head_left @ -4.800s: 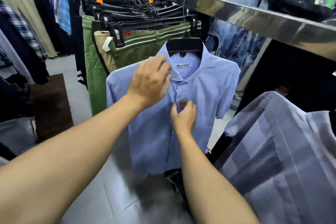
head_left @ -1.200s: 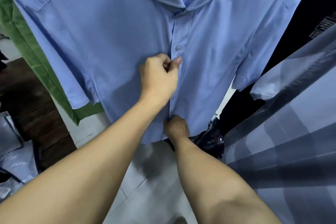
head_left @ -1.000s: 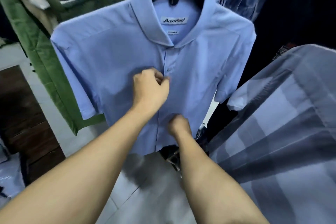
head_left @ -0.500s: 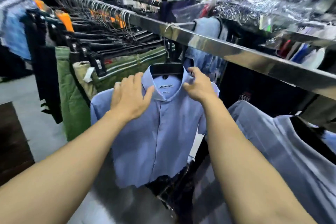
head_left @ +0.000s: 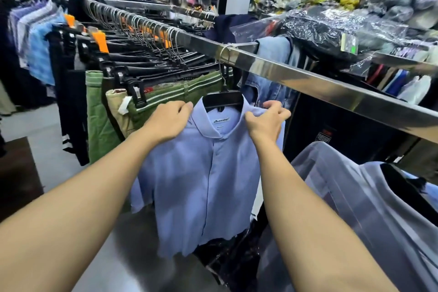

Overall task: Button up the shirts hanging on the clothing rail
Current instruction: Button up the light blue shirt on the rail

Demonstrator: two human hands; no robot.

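A light blue short-sleeved shirt (head_left: 203,185) hangs on a black hanger (head_left: 222,99) from the chrome clothing rail (head_left: 296,76). Its front placket is closed down the middle. My left hand (head_left: 168,121) grips the shirt at its left shoulder beside the collar. My right hand (head_left: 267,118) pinches the fabric at the right shoulder, just right of the collar. A grey-blue checked shirt (head_left: 355,208) hangs on a black hanger at the lower right.
Green trousers (head_left: 99,130) and beige ones hang on clip hangers left of the blue shirt, with a long row of dark garments behind. Denim (head_left: 267,87) hangs behind the rail. Plastic-wrapped goods (head_left: 331,28) lie above it. Grey tiled floor (head_left: 28,121) lies at the left.
Both hands left the placket's middle and hem and rose to the shoulders, where they now grip the fabric either side of the collar. The view lifted to show the rail.
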